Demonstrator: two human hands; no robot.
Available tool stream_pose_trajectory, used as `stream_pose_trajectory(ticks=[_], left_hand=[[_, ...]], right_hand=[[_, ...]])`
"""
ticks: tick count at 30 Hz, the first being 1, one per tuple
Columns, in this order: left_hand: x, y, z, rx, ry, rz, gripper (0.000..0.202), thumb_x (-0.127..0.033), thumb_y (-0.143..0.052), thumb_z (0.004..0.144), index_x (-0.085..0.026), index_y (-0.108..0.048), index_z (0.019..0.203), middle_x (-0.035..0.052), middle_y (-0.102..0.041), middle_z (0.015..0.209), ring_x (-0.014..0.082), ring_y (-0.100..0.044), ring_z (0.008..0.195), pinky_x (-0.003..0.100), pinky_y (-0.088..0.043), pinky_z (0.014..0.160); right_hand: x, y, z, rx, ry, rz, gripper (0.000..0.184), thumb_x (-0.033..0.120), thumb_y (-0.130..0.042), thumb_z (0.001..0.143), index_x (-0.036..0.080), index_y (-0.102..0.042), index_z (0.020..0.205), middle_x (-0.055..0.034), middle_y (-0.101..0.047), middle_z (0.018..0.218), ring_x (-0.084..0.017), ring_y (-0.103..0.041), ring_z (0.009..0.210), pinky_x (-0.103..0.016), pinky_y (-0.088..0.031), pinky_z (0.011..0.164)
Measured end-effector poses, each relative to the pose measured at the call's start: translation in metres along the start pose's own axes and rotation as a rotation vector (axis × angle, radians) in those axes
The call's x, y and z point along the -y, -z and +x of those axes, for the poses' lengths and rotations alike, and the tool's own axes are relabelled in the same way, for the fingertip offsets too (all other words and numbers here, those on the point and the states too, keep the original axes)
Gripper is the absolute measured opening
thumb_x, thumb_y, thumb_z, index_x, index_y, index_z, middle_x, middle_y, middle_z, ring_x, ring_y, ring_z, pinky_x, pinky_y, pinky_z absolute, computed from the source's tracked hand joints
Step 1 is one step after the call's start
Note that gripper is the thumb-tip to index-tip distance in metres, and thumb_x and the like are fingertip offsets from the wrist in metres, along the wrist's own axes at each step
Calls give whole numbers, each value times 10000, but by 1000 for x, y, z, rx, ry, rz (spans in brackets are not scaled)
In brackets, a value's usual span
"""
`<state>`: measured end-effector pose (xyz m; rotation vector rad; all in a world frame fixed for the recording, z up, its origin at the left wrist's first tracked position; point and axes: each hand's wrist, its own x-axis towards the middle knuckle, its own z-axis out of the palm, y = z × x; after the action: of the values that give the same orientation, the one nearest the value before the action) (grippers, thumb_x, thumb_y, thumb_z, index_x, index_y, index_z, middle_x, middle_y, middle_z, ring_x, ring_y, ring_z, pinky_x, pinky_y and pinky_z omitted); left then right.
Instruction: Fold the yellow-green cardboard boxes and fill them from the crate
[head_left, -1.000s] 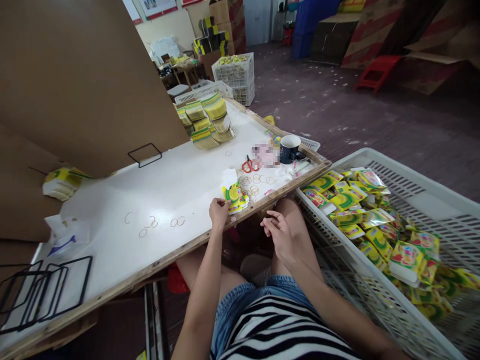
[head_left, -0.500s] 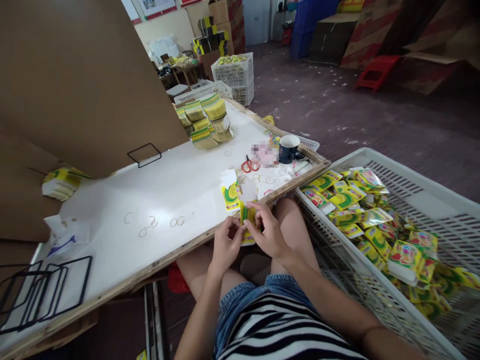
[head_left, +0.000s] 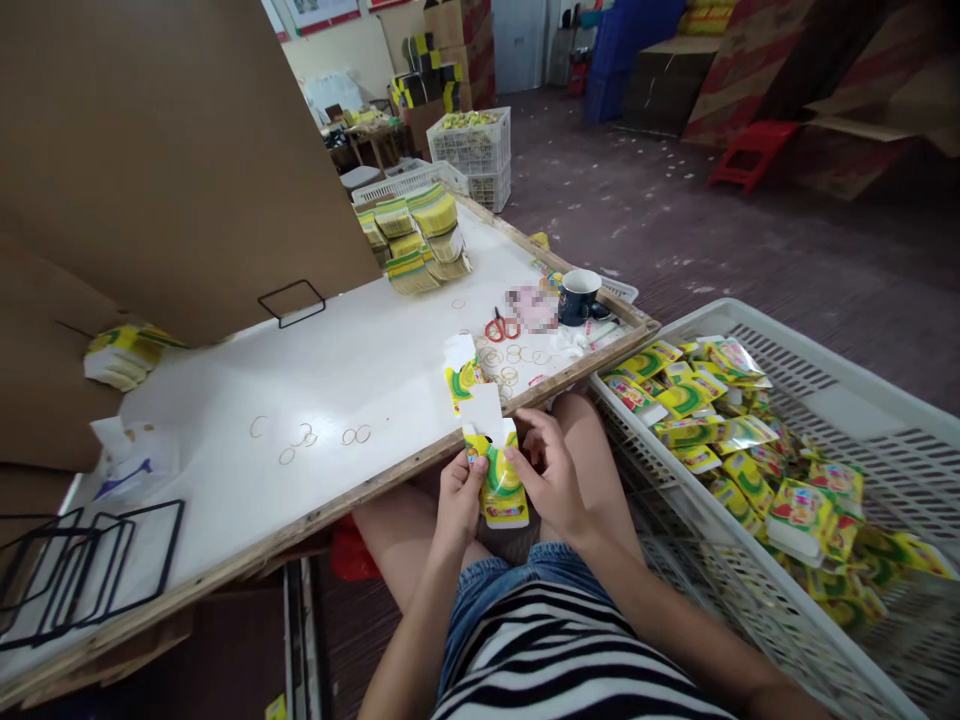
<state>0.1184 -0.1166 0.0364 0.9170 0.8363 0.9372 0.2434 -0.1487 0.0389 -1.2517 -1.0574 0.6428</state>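
Crate rt: loose sachets. L hand + R hand grip yellow sachet.

Yellow-green packet between left hand and right hand, over lap.

No word, brand or number can be read anywhere. The yellow-green packet at 6 o'clock, just below the centre, carries a green swirl and a red band of print near its lower edge, too small and soft to make out. The loose packets in the white crate at 4 o'clock bear the same coloured printing, equally illegible. The bundled stacks at 12 o'clock show mostly their edges. The posters on the far wall at 11 o'clock have lettering too small to read. The dark mug at 2 o'clock bears a pale mark that cannot be made out.
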Motion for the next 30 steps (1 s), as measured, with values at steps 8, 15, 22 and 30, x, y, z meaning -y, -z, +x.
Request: stream_pose_trajectory(ticks=[8, 15, 22, 30], left_hand=[[-7, -4, -9, 12, -169, 256, 602, -331, -682, 818, -246, -315, 1287, 61, -681, 1045, 181, -666, 911, 291, -521, 785], [-28, 3, -17, 282, -83, 205, 505, -264, -663, 835, -229, -395, 1262, 79, -656, 1070, 189, -644, 955, 291, -509, 812], [-19, 7, -22, 312, -72, 106, 332, -244, -667, 834, -233, -413, 1048, 9, -631, 927, 133, -623, 870, 218, -479, 725], [-22, 9, -22, 260, -82, 275, 603, -288, -601, 879, -267, -225, 1350, 89, -626, 1141, 198, -606, 1059, 324, -478, 881]], right_hand=[[-10, 10, 0, 58, -126, 133, 296, 343, -606, 859, 219, -538, 1119, -47, -638, 965, -149, -612, 766, -258, -516, 678], [-3, 27, 8, 376, -86, 175, 239, 344, -564, 896, 213, -619, 1089, -58, -654, 1035, -162, -625, 860, -262, -506, 736], [5, 33, 13, 470, 22, 72, 322, 395, -506, 931, 178, -699, 793, -52, -670, 764, -164, -612, 717, -271, -461, 649], [-4, 21, 9, 264, -8, 105, 308, 372, -558, 908, 226, -574, 1178, -39, -661, 868, -166, -622, 773, -267, -491, 670]])
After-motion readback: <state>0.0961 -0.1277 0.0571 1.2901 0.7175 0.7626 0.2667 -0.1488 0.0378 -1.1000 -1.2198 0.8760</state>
